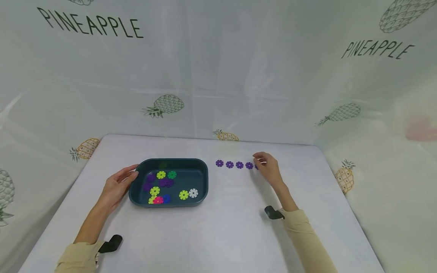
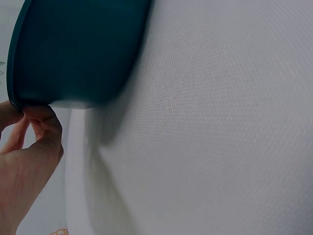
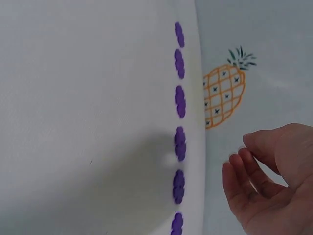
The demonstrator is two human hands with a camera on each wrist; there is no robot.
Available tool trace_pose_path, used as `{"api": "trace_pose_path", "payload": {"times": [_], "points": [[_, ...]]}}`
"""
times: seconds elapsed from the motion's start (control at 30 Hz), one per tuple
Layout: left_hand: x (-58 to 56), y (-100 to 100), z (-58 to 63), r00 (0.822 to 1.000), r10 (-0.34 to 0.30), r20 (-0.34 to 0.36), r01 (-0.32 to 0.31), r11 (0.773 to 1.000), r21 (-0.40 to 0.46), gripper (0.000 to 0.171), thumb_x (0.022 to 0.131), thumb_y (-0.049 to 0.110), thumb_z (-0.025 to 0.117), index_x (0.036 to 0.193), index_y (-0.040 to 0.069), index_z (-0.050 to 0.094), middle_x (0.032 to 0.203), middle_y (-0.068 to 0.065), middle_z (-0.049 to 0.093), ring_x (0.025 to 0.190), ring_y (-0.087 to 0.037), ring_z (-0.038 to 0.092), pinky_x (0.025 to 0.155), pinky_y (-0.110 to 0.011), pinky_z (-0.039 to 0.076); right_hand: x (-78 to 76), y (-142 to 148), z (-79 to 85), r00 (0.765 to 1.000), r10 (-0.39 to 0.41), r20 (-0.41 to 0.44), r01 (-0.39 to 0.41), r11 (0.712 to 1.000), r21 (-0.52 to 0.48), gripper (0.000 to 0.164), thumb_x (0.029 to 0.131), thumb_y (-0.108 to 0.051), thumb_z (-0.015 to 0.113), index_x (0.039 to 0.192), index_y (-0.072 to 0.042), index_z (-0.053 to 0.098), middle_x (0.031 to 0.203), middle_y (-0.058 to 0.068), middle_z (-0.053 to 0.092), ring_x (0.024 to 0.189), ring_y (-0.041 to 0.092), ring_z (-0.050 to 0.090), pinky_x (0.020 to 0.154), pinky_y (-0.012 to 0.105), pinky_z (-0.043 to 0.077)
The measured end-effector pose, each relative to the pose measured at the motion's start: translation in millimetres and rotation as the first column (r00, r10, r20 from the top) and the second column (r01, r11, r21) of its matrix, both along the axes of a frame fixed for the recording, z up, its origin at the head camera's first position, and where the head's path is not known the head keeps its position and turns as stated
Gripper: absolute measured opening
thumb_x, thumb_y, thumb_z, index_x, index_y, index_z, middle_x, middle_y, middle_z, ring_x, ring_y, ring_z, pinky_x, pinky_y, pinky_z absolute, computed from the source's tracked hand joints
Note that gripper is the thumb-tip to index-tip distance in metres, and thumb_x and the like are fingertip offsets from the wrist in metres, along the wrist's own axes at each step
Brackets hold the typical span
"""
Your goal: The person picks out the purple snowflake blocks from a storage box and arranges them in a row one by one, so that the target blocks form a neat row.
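A dark teal tray point(image 1: 191, 175) lies on the table with flower-shaped plastic discs in it: yellow ones point(image 1: 154, 190), purple ones point(image 1: 151, 177), a green point(image 1: 172, 174), a pink point(image 1: 158, 200), a blue point(image 1: 166, 198) and a white one point(image 1: 193, 193). My left hand point(image 1: 117, 187) pinches the tray's left rim between thumb and fingers, as the left wrist view also shows. To the tray's right, several purple discs point(image 1: 239, 165) form a row. Over the row's right end hovers my right hand point(image 1: 269, 168), its fingers loosely bent. Nothing shows between thumb and fingertips in the right wrist view.
The white table point(image 1: 218, 239) runs back to a hanging curtain point(image 1: 218, 68) printed with pineapples. Black wrist mounts point(image 1: 110, 243) sit at both sleeve cuffs. The right hand covers part of the row's last disc in the head view.
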State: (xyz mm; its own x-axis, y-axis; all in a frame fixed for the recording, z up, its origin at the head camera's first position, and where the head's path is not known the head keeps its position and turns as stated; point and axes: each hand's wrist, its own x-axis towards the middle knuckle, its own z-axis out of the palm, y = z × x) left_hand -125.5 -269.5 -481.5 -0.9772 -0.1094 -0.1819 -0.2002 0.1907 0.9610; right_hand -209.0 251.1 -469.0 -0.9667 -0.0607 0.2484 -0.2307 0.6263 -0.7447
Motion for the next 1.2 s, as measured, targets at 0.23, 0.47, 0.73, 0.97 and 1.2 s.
{"api": "trace_pose_path", "payload": {"times": [0.23, 0.47, 0.73, 0.97, 1.2], "points": [[-0.4, -0.6, 0.3, 1.0, 0.003, 0.014, -0.003, 1.0, 0.005, 0.066, 0.099, 0.048, 0.065, 0.153, 0.014, 0.049, 0.126, 0.009, 0.053, 0.106, 0.003, 0.055, 0.085, -0.008, 0.049, 2.1, -23.4, 13.3, 0.999, 0.052, -0.012, -0.053, 0.998, -0.031, 0.02, 0.1, -0.004, 0.065, 0.118, 0.004, 0.068, 0.11, 0.019, 0.07, 0.104, 0.033, 0.066, 0.089, 0.046, 0.056], [-0.8, -1.9, -0.5, 1.0, 0.005, 0.018, -0.005, 1.0, -0.003, 0.066, 0.099, 0.049, 0.065, 0.154, 0.015, 0.049, 0.124, 0.011, 0.053, 0.107, 0.002, 0.054, 0.085, -0.008, 0.049, 1.6, -49.5, 21.9, 0.994, 0.105, -0.02, -0.105, 0.994, -0.036, 0.02, 0.101, -0.006, 0.065, 0.119, 0.004, 0.068, 0.111, 0.016, 0.07, 0.103, 0.03, 0.066, 0.089, 0.044, 0.056], [-1.5, -1.3, -0.5, 1.0, -0.003, 0.01, 0.003, 1.0, 0.009, 0.066, 0.099, 0.048, 0.066, 0.153, 0.014, 0.049, 0.121, 0.014, 0.054, 0.106, 0.002, 0.054, 0.084, -0.009, 0.049, 1.0, -80.8, 29.9, 0.984, 0.172, -0.042, -0.174, 0.984, -0.05, 0.02, 0.102, -0.007, 0.064, 0.119, 0.001, 0.068, 0.111, 0.014, 0.07, 0.102, 0.028, 0.067, 0.09, 0.041, 0.057], [-1.5, -1.5, -0.3, 1.0, -0.006, 0.006, 0.006, 1.0, 0.021, 0.066, 0.099, 0.047, 0.066, 0.153, 0.014, 0.049, 0.121, 0.013, 0.054, 0.107, 0.001, 0.054, 0.084, -0.009, 0.049, 3.0, -113.8, 36.4, 0.971, 0.228, -0.077, -0.232, 0.971, -0.049, 0.019, 0.102, -0.007, 0.063, 0.12, 0.001, 0.068, 0.112, 0.014, 0.07, 0.1, 0.027, 0.067, 0.088, 0.039, 0.058], [-1.4, -1.6, -0.4, 1.0, 0.001, 0.006, -0.001, 1.0, 0.019, 0.065, 0.099, 0.047, 0.066, 0.153, 0.014, 0.05, 0.122, 0.011, 0.053, 0.106, 0.001, 0.055, 0.084, -0.01, 0.05, 6.8, -147.0, 39.5, 0.955, 0.281, -0.092, -0.285, 0.957, -0.041, 0.017, 0.101, -0.005, 0.065, 0.117, 0.0, 0.069, 0.108, 0.014, 0.069, 0.094, 0.025, 0.066, 0.083, 0.034, 0.058]]}}
